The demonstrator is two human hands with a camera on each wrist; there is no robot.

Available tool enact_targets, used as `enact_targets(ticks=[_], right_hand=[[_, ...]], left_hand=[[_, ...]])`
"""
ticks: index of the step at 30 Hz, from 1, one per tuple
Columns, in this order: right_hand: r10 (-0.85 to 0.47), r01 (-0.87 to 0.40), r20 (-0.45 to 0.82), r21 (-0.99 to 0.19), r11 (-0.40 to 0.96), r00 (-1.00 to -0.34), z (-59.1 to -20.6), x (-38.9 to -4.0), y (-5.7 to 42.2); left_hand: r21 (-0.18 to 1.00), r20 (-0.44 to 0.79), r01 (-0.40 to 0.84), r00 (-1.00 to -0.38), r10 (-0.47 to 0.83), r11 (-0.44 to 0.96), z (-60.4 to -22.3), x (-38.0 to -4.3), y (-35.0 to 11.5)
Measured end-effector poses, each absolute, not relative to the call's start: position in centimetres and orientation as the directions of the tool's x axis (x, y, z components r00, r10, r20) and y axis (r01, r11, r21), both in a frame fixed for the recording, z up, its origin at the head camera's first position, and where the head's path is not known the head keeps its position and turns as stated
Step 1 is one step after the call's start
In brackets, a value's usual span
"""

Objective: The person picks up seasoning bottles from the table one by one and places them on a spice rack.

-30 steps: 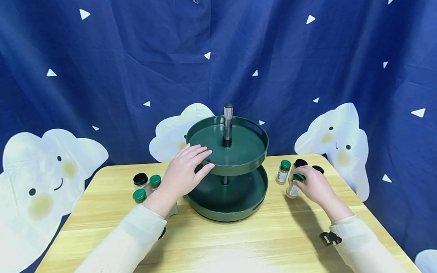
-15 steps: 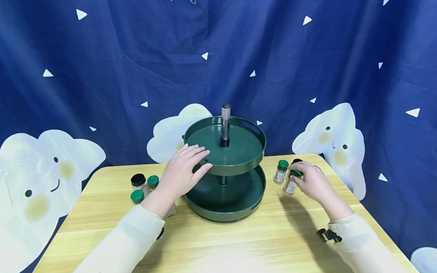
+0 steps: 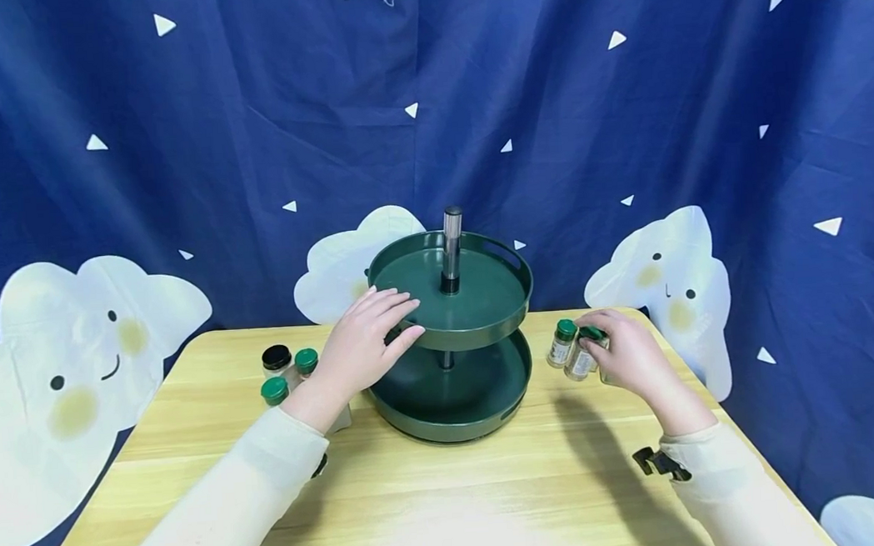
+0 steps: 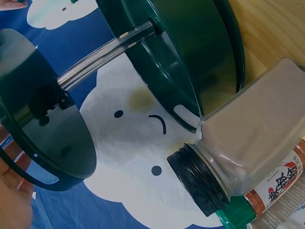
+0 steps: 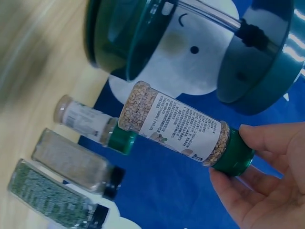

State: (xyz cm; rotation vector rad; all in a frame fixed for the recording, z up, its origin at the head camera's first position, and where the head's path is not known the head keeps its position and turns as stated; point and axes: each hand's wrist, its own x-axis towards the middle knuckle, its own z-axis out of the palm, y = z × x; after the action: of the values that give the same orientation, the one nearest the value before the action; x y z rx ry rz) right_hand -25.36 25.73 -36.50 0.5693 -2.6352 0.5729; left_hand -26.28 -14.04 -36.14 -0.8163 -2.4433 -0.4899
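A dark green two-tier round tray stand (image 3: 450,430) with a metal post stands mid-table in the head view. My left hand (image 3: 369,336) rests at the left rim of its upper tray, fingers stretched over the edge and thumb lower outside. In the left wrist view, part of that hand (image 4: 14,195) shows behind the rim. My right hand (image 3: 625,353) pinches the green cap of a clear spice jar (image 5: 174,125) between thumb and fingers. Pale grains fill this labelled jar, which slants in the right wrist view. Beside it stands another green-capped jar (image 3: 561,345).
Two black-capped jars, one with brownish powder (image 5: 71,161) and one with green flakes (image 5: 50,193), stand near the right hand. Left of the stand are green-capped jars (image 3: 275,391) and a large black-capped jar (image 4: 257,119), partly hidden by the left forearm. A blue cloud-print curtain (image 3: 426,98) hangs behind.
My right hand and the pinched spice jar have shifted slightly up in the head view, closer beside the other green-capped jar. The left hand stays at the upper tray's rim.
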Motion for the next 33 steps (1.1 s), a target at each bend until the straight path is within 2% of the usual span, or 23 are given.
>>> enact_targets(ticks=[9, 24, 33], right_hand=[[-0.335, -0.503, 0.502, -0.248, 0.828, -0.797, -34.9, -25.1, 25.0], [-0.281, -0.468, 0.492, -0.312, 0.827, -0.824, -33.1, -24.5, 24.3], [-0.261, -0.502, 0.569, -0.320, 0.804, -0.780, -31.5, -24.2, 23.5]], left_hand=[[0.176, 0.579, 0.640, -0.682, 0.447, 0.748, -36.2, -26.3, -14.1], [0.168, 0.584, 0.640, -0.677, 0.447, 0.750, -36.3, -26.3, -14.0], [0.178, 0.584, 0.640, -0.680, 0.444, 0.747, -36.1, -26.2, -14.0]])
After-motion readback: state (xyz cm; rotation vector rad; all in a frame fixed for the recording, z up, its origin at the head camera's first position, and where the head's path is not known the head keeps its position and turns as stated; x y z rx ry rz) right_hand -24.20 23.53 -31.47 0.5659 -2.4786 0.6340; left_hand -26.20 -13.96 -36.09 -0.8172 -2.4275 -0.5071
